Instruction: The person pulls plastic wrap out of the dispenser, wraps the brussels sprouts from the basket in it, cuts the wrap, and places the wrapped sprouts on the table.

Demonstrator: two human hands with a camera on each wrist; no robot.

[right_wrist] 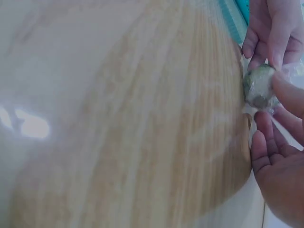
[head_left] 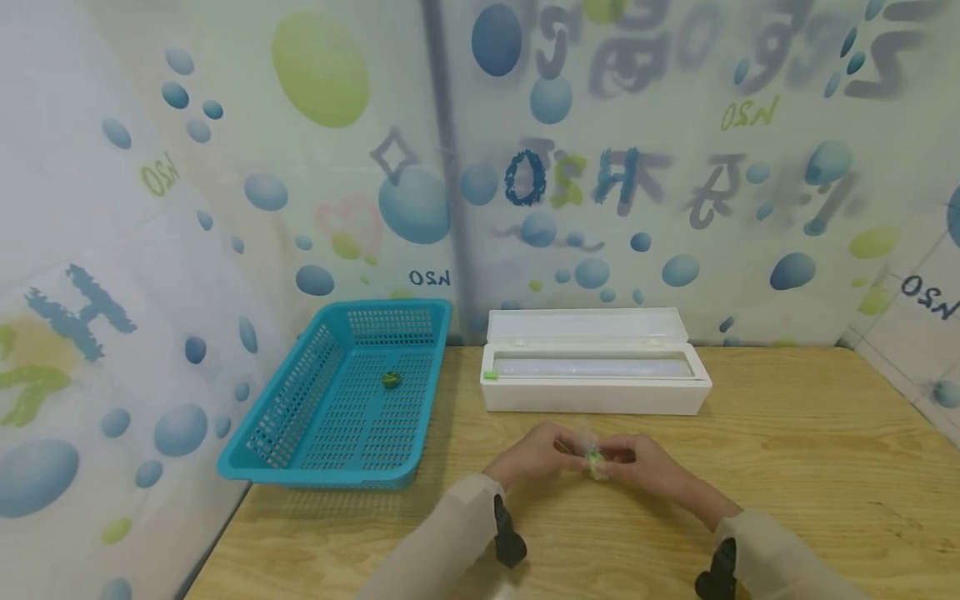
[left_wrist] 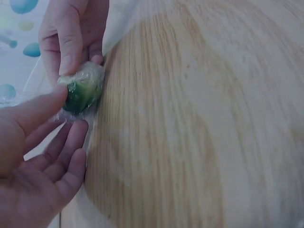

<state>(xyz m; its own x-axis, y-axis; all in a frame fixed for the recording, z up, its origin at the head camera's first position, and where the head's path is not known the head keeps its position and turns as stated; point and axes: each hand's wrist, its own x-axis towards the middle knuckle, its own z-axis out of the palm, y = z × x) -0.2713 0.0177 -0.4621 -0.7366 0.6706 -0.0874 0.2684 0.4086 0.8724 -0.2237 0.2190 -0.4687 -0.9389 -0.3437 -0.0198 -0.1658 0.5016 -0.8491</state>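
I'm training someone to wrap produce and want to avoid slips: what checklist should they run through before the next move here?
1. Left hand gripping the wrapped piece: ok, thumb and fingers pinch it.
2. Right hand gripping it too: ok.
3. Loose film tucked in: not ok, some sticks out above the hands.
4. Cover all round: cannot tell, the hands hide part.
5. Box lid shut: not ok, it stands open.
6. Green piece in the basket wrapped: cannot tell, too small.
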